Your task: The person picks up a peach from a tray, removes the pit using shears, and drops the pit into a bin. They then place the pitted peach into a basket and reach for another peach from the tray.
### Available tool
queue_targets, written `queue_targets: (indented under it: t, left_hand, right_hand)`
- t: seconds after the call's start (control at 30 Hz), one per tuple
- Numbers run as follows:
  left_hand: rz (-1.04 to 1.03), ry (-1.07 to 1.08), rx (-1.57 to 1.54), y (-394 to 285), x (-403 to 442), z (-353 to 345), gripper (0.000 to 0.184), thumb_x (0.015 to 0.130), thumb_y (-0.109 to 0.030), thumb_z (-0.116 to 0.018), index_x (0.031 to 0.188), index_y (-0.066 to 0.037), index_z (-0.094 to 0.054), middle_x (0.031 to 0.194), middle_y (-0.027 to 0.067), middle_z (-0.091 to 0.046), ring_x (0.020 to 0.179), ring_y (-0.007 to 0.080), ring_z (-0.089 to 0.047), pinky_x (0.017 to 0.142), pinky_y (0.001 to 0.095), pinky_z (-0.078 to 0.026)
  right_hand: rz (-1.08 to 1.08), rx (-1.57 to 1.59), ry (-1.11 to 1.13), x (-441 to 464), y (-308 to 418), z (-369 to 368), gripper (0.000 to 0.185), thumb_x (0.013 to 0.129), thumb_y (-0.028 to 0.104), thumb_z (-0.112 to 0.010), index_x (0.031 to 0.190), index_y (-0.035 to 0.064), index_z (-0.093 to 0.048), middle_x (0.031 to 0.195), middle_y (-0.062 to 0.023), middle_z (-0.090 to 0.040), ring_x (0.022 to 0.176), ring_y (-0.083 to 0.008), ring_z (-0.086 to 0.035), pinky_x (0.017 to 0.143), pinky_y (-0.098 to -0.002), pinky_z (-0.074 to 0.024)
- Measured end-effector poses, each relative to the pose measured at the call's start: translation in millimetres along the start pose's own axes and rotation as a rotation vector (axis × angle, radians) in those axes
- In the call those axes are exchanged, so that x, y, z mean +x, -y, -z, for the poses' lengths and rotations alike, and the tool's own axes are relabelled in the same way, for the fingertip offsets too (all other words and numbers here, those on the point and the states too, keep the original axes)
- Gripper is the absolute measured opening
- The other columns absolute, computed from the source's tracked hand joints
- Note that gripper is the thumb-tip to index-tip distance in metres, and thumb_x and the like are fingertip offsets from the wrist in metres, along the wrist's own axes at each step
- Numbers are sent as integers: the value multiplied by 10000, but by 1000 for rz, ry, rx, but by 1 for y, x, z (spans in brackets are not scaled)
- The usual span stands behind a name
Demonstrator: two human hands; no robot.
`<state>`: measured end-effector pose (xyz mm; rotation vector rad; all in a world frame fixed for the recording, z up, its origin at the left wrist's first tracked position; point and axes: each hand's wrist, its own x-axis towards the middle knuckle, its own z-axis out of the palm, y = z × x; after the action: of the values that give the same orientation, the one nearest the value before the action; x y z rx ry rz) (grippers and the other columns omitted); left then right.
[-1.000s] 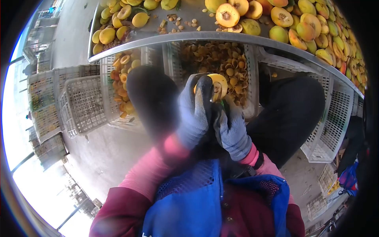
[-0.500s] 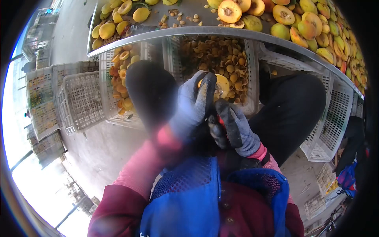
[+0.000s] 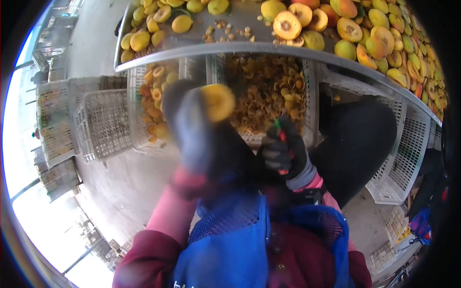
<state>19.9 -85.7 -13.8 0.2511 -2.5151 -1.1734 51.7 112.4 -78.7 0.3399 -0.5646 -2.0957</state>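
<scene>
My left hand [image 3: 193, 127], in a grey-blue glove with dark fingers and smeared by motion, is closed on a yellow peach half [image 3: 219, 102] with its cut face showing. It is held above my left knee, near the crate of peach halves [image 3: 156, 91]. My right hand [image 3: 289, 153], in a similar glove, is wrapped round a small red-handled tool [image 3: 282, 137] with a green part near its top. The tool's working end is too small to make out. Beyond that hand lies a crate of brownish peach scraps [image 3: 269, 91].
A metal-edged table [image 3: 240, 47] crosses ahead, with whole and cut peaches [image 3: 374, 43] heaped on its right and loose pits [image 3: 228, 33] in the middle. Plastic crates stand at left [image 3: 106, 122] and right [image 3: 396, 168]. My knees flank the scrap crate.
My hands have moved apart. The left has swung left with the peach half, away from the scrap crate; the right stays near my lap, and its red-handled tool now shows more fully.
</scene>
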Motion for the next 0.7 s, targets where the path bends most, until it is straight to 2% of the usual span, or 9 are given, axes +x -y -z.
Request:
queue_targets:
  t: [0.07,0.13,0.2,0.23,0.33,0.47,0.53,0.6,0.7]
  left_hand:
    - [87,-185,-180,23,30,46,296,941,-257,-492,1012,14,-585,924,124,-609,854,217,-579,800,299,-456]
    - [135,-6,554,42,70,83,312,892,-255,-578,1052,13,-584,982,176,-602,896,259,-581,824,325,-454]
    - [-1,152,871,88,103,104,353,850,-233,-642,1088,18,-572,1049,207,-585,894,282,-590,819,348,-461]
    - [-97,77,660,80,127,95,479,807,-325,-664,1172,-38,-550,1115,210,-530,1083,325,-514,894,380,-432]
    - [-208,-10,258,54,220,49,478,810,-347,-659,1189,-72,-559,1158,181,-546,1066,295,-542,914,364,-425]
    - [-323,-52,593,27,341,-42,675,808,-574,-532,1300,-119,-452,1248,193,-497,1130,357,-501,939,414,-405]
    - [-128,24,563,46,379,-104,742,771,-644,-525,1339,-187,-393,1317,219,-403,1176,410,-440,958,450,-388]
    - [-4,29,610,14,380,-114,718,761,-658,-524,1317,-218,-411,1303,224,-397,1187,434,-411,955,480,-381]
    - [-133,125,568,14,370,-94,635,759,-603,-578,1261,-231,-465,1233,234,-444,1110,417,-487,918,460,-419]
  right_hand:
    - [15,-180,-149,0,-3,-8,490,950,514,-344,874,87,-570,536,31,-341,392,-70,-309,339,-222,-303]
    - [21,-242,-225,1,3,-10,475,939,529,-360,854,113,-573,531,38,-331,386,-69,-286,346,-221,-280]
    - [70,-274,-322,5,11,-3,470,938,532,-359,842,121,-566,528,42,-326,384,-70,-285,345,-224,-269]
    - [108,-359,-451,7,12,-5,449,918,541,-412,816,125,-548,523,44,-343,389,-80,-324,350,-233,-270]
    - [322,-664,-793,19,8,4,427,889,544,-480,801,128,-528,521,40,-372,390,-92,-355,354,-237,-280]
    - [375,-774,-849,24,11,-11,439,864,556,-516,818,119,-520,529,12,-443,388,-113,-412,355,-249,-322]
    - [396,-779,-845,22,13,-15,473,859,576,-506,820,105,-513,534,-3,-460,388,-122,-434,355,-252,-336]
    - [415,-835,-871,23,18,-13,485,859,582,-500,818,99,-509,535,-5,-460,385,-123,-434,355,-250,-341]
    - [424,-763,-893,31,19,-34,468,882,562,-476,822,99,-505,541,-4,-461,396,-113,-434,362,-235,-333]
